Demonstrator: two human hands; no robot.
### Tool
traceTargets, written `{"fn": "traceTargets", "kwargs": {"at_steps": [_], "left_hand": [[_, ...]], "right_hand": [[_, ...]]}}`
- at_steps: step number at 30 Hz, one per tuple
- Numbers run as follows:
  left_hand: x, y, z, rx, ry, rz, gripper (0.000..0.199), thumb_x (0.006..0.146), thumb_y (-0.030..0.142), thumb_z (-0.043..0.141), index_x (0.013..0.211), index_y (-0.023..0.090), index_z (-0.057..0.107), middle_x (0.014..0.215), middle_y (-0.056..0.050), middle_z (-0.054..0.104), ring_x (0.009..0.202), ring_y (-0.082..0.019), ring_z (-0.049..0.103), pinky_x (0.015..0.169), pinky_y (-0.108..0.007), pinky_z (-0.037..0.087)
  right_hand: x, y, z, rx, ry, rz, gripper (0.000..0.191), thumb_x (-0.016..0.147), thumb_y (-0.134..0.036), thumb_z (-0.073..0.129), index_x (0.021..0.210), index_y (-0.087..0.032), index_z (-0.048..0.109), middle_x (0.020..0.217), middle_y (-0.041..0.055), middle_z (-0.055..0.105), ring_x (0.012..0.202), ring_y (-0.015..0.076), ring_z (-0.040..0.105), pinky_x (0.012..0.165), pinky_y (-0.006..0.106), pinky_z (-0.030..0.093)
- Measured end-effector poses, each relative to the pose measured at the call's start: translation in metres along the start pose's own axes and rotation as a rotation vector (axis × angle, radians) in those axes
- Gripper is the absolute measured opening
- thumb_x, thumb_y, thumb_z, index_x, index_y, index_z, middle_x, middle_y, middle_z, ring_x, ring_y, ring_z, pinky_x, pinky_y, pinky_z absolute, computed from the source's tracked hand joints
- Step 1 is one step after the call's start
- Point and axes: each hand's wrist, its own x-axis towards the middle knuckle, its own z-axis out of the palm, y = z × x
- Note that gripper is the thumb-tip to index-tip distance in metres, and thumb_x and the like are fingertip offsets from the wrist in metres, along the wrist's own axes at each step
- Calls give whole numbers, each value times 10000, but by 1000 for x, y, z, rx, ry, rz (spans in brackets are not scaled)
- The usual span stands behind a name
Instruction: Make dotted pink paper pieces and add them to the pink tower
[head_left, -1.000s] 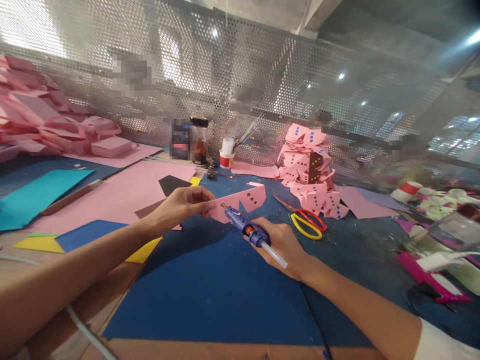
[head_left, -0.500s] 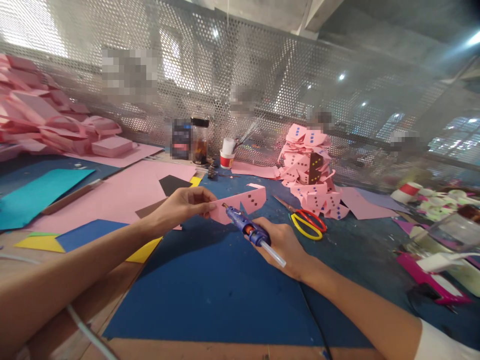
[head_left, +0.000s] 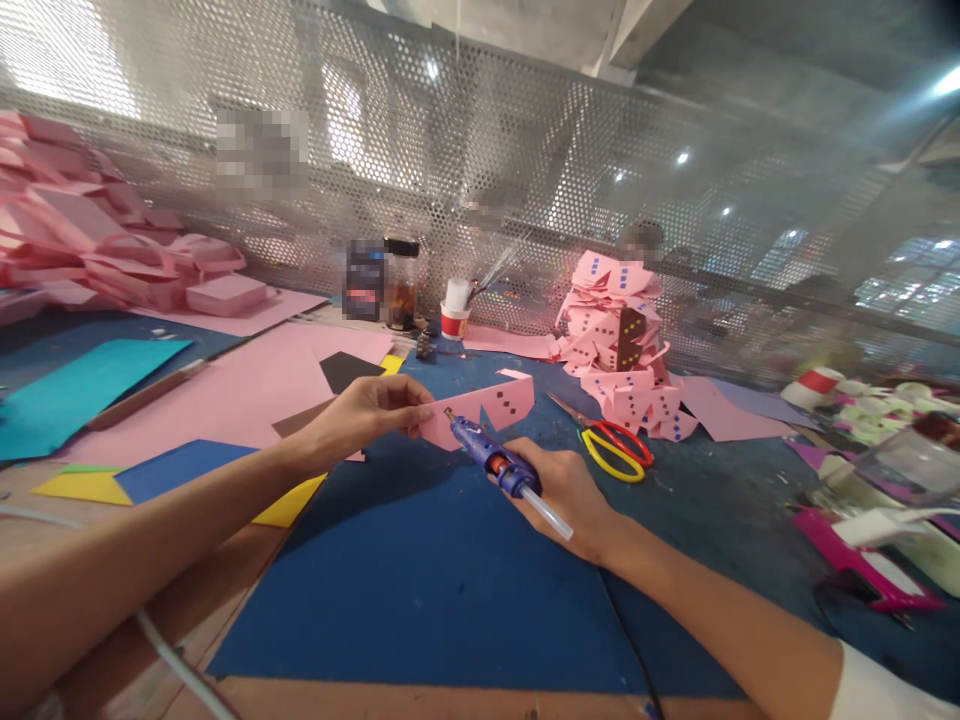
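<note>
Between the fingers and thumb of my left hand (head_left: 386, 408) is the left end of a folded pink paper piece (head_left: 491, 408) with small dark squares on it. The piece is held up off the blue work surface (head_left: 442, 590). My right hand (head_left: 566, 490) is wrapped round a blue hot glue gun (head_left: 487, 453), and a clear glue stick (head_left: 549, 514) juts from its back end. The gun's nozzle is at the pink paper, near my left fingertips; whether it touches cannot be made out. Scissors (head_left: 615, 450) with red and yellow handles lie to the right of my right hand.
A tall stack of dotted pink paper pieces (head_left: 600, 325) stands behind the scissors. Pink boxes (head_left: 112, 240) are heaped at the far left. A red-and-white cup (head_left: 454, 322) stands at the back before a perforated metal screen (head_left: 420, 150). The gun's black cord (head_left: 630, 640) runs toward the front edge.
Almost nothing differs. Both hands, the pink paper and the glue gun keep their places, apart from a very slight shift of the whole view.
</note>
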Motion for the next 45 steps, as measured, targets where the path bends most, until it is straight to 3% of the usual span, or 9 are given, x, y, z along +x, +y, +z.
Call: {"fn": "traceTargets", "kwargs": {"at_steps": [24,45], "left_hand": [[3,-4,-5,-55,41,-5,225,756,374,791,867,194,714,757,-6,687,688,-137,582,661,-244,464],[2,-4,-5,-44,23,7,298,787,443,764,877,167,696,769,-15,679,694,-131,574,661,-248,462]], "right_hand": [[-2,1,1,-10,-14,24,166,928,-314,620,1077,-251,579,878,1,744,729,191,706,625,244,380],[-3,6,5,-52,-10,-8,129,929,-301,617,993,-241,523,785,-19,690,681,178,682,587,247,325]]}}
